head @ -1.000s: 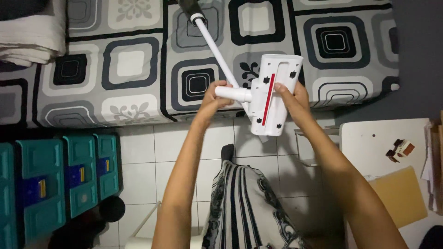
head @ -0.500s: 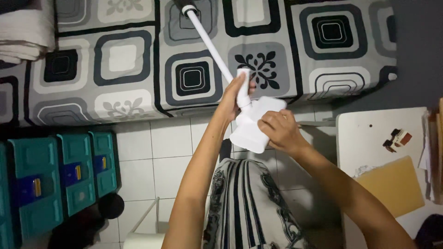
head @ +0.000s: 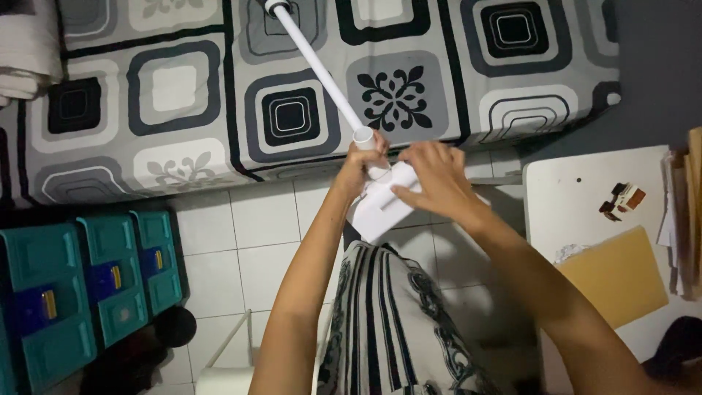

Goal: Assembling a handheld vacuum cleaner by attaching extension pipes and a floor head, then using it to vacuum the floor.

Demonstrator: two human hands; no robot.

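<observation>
Two hands meet on the vacuum head [head: 380,212], held above the tiled floor [head: 241,241] just off the bed [head: 183,95] edge. Our left hand [head: 358,164] has its grip closed around the neck where the white tube [head: 318,69] joins the head; our right hand [head: 428,179] lies over the top of the head, fingers spread and pressing down rather than wrapped shut. The tube runs up and left across the patterned bed cover. We judge the head is being worked at its joint, so a next move would call for a steady hold at the neck. Teal bins [head: 88,281] stand at the left; a white counter [head: 570,197] with a tan folder [head: 621,281] is at the right.
</observation>
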